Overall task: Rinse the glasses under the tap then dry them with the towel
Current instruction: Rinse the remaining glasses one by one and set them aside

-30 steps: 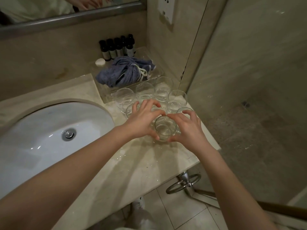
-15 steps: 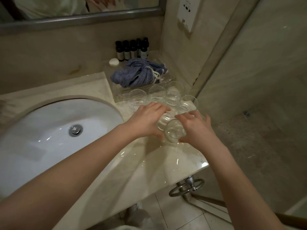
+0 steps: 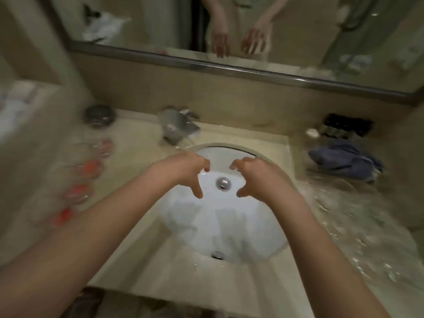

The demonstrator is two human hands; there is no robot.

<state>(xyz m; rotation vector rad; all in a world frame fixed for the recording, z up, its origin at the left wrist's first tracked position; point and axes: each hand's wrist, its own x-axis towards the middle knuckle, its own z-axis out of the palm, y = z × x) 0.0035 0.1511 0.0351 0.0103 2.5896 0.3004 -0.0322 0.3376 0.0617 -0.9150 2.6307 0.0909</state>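
Both forearms are reaching forward side by side, wrists level. The left hand (image 3: 181, 167) and right hand (image 3: 258, 174) are facing each other, fingers (image 3: 205, 165) loosely curled, thumbs pointing down, gripping nothing.

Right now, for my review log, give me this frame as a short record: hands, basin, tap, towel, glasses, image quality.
left hand: over the basin, fingers loosely curled, holds nothing
right hand: over the basin, fingers loosely curled, holds nothing
white oval basin: set into the beige stone counter, metal drain in the middle
chrome tap: behind the basin; no stream visible
blue-grey towel: bunched on the counter, to the right
clear glasses: on the counter right of the basin, count unreadable
image quality: heavy motion blur
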